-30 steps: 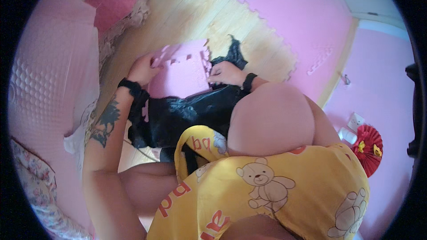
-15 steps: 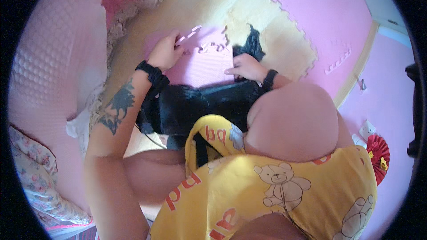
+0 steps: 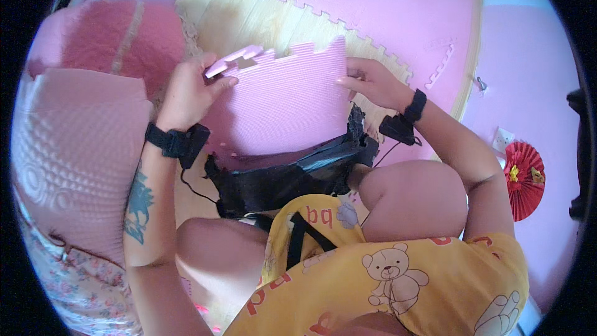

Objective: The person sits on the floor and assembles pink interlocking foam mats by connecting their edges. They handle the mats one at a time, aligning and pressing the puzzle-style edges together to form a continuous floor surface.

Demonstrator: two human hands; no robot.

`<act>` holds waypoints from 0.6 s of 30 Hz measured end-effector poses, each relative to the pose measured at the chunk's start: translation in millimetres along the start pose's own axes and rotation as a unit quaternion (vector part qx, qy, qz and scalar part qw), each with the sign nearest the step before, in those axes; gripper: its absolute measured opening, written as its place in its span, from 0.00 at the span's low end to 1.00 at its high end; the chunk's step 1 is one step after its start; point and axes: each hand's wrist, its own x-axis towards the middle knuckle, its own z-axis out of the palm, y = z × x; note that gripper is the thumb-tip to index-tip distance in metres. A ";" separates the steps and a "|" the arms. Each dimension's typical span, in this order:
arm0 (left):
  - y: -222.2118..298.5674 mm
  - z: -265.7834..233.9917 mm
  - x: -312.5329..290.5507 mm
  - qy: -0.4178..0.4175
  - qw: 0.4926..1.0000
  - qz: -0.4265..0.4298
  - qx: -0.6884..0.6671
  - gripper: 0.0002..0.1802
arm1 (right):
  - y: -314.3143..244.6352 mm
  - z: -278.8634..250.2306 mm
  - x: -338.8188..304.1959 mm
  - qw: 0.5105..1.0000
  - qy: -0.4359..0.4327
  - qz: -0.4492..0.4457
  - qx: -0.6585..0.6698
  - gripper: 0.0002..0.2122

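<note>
Beyond the black bag: broad pink floor mat, toothed border against wood-look floor. Just above the bag's rim: pink foam tile, textured face tilted up, lower edge hidden by black plastic. Above and left of the bag: left hand, grip closed on tile's top corner beside notched strip; separate or attached, cannot tell. Above and right: right hand, grip pinching opposite edge. Best handled with even tension, no twist on teeth. Nearer than the bag: red lettering on yellow garment; no legible brand.
</note>
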 end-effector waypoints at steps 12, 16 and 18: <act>116.9 -59.5 2.1 0.109 0.968 0.226 -0.007 0.13 | -80.3 15.2 -109.7 0.970 0.240 0.033 -0.020 0.16; 118.0 -59.6 32.6 0.045 0.981 0.124 -0.140 0.16 | -70.6 -4.7 -149.9 0.940 0.341 -0.010 0.015 0.16; 107.3 -67.9 42.2 -0.020 0.969 -0.014 -0.248 0.18 | -57.3 -31.2 -169.7 0.914 0.404 0.016 0.023 0.17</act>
